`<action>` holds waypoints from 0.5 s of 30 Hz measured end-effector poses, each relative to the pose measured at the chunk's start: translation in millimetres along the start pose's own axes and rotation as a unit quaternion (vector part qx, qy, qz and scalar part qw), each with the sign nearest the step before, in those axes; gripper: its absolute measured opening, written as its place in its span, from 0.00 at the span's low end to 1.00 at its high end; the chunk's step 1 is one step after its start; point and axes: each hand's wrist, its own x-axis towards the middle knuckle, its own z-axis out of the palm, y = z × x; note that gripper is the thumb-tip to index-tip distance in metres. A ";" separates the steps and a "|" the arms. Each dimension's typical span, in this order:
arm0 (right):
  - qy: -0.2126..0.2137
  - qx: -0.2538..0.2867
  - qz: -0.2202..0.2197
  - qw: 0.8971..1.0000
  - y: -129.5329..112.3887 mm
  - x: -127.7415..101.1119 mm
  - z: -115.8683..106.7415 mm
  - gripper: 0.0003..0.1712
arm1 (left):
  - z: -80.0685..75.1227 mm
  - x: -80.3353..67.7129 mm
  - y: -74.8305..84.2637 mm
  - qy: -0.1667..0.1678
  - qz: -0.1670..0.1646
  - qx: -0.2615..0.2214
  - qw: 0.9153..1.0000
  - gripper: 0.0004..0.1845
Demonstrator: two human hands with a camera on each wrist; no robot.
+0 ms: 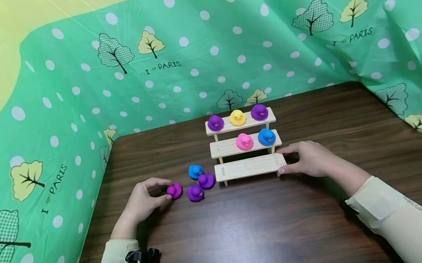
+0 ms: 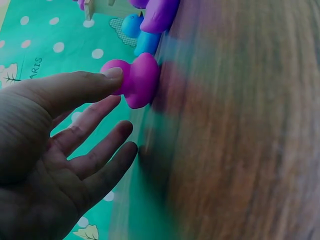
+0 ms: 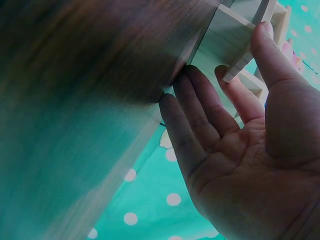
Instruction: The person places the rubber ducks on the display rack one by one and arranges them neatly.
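I see the left hand [image 1: 144,201] resting on the dark wooden table [image 1: 253,236], its thumb tip touching the magenta duck [image 1: 174,190]; the fingers are relaxed and spread, not closed round it, as the left wrist view confirms. That magenta duck stands on the table left of the three-tier wooden shelf [image 1: 245,144], beside two purple ducks [image 1: 201,187] and a blue duck [image 1: 195,171]. The right hand [image 1: 309,159] lies against the right end of the shelf's lowest step, fingers straight, thumb on the step's far side. The top step carries a purple, a yellow and a purple duck; the middle step a pink duck [image 1: 244,141] and a blue one.
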 end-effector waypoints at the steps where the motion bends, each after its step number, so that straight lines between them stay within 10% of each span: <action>1: 0.000 0.000 0.001 1.000 -0.1 0.2 -0.1 0.43 | 0.5 0.0 -1.2 0.000 0.001 -0.003 1.000 0.19; 15: -0.003 -0.005 0.004 1.000 1.0 0.8 0.8 0.41 | 4.5 -1.1 -4.3 0.004 -0.026 -0.012 1.000 0.17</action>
